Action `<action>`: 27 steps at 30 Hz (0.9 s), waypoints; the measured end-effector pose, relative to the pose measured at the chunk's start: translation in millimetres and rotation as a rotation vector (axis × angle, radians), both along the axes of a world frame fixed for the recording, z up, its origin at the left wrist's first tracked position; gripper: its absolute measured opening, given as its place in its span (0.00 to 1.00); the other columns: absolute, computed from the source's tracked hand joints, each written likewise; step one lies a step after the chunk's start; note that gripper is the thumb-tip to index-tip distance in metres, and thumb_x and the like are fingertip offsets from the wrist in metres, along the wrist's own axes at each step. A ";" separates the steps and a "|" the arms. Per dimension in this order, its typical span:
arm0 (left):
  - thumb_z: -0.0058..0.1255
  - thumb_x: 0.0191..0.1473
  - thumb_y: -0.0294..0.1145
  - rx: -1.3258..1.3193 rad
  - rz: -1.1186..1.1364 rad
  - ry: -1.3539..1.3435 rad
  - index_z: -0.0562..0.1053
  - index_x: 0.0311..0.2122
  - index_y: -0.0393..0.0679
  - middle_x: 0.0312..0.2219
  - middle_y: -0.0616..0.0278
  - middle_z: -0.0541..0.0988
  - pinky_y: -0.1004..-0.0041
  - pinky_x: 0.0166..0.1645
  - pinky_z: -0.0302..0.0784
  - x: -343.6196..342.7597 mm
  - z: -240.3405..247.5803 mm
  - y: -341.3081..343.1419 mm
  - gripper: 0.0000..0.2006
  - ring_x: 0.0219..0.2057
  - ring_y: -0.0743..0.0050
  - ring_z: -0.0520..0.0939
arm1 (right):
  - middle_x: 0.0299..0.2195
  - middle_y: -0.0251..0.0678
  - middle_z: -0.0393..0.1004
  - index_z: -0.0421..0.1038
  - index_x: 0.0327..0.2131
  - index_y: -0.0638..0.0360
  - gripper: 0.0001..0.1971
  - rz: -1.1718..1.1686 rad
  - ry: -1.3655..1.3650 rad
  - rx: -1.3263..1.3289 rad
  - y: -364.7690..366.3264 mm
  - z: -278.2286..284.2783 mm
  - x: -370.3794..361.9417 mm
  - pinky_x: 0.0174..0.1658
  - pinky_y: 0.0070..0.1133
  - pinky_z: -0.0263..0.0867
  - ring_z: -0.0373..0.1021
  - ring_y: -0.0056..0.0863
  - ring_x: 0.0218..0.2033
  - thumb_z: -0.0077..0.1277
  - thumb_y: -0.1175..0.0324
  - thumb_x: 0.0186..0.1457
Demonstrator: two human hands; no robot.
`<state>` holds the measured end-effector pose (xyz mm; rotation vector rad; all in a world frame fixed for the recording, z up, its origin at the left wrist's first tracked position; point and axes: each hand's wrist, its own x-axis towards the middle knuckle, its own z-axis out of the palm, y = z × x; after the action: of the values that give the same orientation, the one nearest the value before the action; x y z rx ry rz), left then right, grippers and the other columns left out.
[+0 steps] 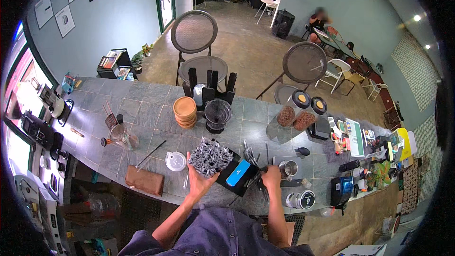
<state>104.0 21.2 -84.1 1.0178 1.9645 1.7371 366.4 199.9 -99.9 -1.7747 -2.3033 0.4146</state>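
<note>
My left hand (201, 180) is closed round the near side of a bushy bunch of shiny grey and black strips (212, 155), seen end-on. Beside it lies a black tray or box (231, 189) with a bright blue rectangular packet (238, 173) on it. Thin dark sticks (250, 154), perhaps straws, lie loose along its right side. Next to these my right hand (271, 178) has its fingers bent in; what they grip is hidden. A metal cup (287, 169) on a flat scale (296, 180) stands just right of that hand.
A white lid (176, 161) and brown pouch (144, 180) lie left. Beyond are stacked wooden coasters (185, 111), a dark ribbed dripper (218, 114) and a black holder (208, 92). Two bean jars (303, 120), a white canister (303, 199) and a blue-black box (341, 191) stand right.
</note>
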 end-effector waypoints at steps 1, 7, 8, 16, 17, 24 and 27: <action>0.79 0.37 0.30 -0.008 -0.003 0.003 0.34 0.75 0.34 0.63 0.39 0.65 0.58 0.71 0.64 -1.1 1.9 -1.9 0.71 0.64 0.48 0.72 | 0.37 0.53 0.83 0.83 0.40 0.64 0.13 -0.009 -0.045 -0.014 -1.6 -3.3 -2.5 0.46 0.42 0.74 0.80 0.54 0.40 0.65 0.66 0.53; 0.80 0.36 0.29 0.012 -0.002 -0.017 0.34 0.75 0.34 0.63 0.40 0.65 0.58 0.71 0.64 -2.2 -4.1 -3.7 0.71 0.64 0.49 0.72 | 0.33 0.49 0.84 0.82 0.37 0.63 0.12 -0.088 0.119 -0.010 -8.4 7.6 -2.3 0.44 0.40 0.74 0.81 0.51 0.37 0.66 0.65 0.53; 0.80 0.36 0.29 0.009 -0.001 -0.017 0.34 0.75 0.34 0.63 0.40 0.65 0.58 0.71 0.64 -2.1 -3.8 -3.7 0.71 0.64 0.49 0.72 | 0.33 0.49 0.84 0.82 0.37 0.63 0.12 -0.087 0.119 -0.013 -8.4 14.3 -1.2 0.44 0.40 0.74 0.81 0.51 0.37 0.66 0.65 0.53; 0.80 0.37 0.29 -0.007 0.010 0.074 0.34 0.75 0.33 0.63 0.40 0.66 0.58 0.72 0.63 -3.2 6.8 -1.6 0.71 0.64 0.49 0.72 | 0.33 0.38 0.85 0.80 0.44 0.70 0.11 -0.075 0.841 -0.232 -14.1 94.5 3.6 0.42 0.18 0.72 0.79 0.20 0.35 0.61 0.71 0.63; 0.79 0.37 0.28 -0.013 0.006 0.080 0.33 0.75 0.33 0.62 0.40 0.67 0.58 0.71 0.63 -4.4 6.0 -1.1 0.71 0.64 0.48 0.72 | 0.34 0.37 0.85 0.80 0.44 0.70 0.10 -0.034 0.909 -0.251 -16.6 104.2 0.0 0.41 0.17 0.71 0.79 0.19 0.36 0.60 0.73 0.64; 0.78 0.38 0.26 0.002 -0.041 -0.031 0.32 0.75 0.36 0.62 0.41 0.69 0.59 0.71 0.64 -1.4 8.6 -2.4 0.71 0.63 0.49 0.74 | 0.38 0.37 0.85 0.79 0.47 0.70 0.10 0.077 1.034 -0.355 -37.9 143.1 -11.2 0.42 0.14 0.70 0.79 0.17 0.39 0.59 0.74 0.66; 0.78 0.38 0.26 -0.013 -0.033 0.016 0.32 0.75 0.36 0.62 0.41 0.68 0.58 0.71 0.65 -0.5 10.3 -3.1 0.71 0.63 0.50 0.74 | 0.38 0.37 0.85 0.79 0.48 0.70 0.10 0.119 1.035 -0.407 -43.0 152.9 -11.0 0.44 0.15 0.71 0.79 0.18 0.40 0.59 0.74 0.66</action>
<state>103.5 18.1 -73.9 1.0573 1.9552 1.7011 355.5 156.8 53.0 -1.0800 -1.6039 1.4810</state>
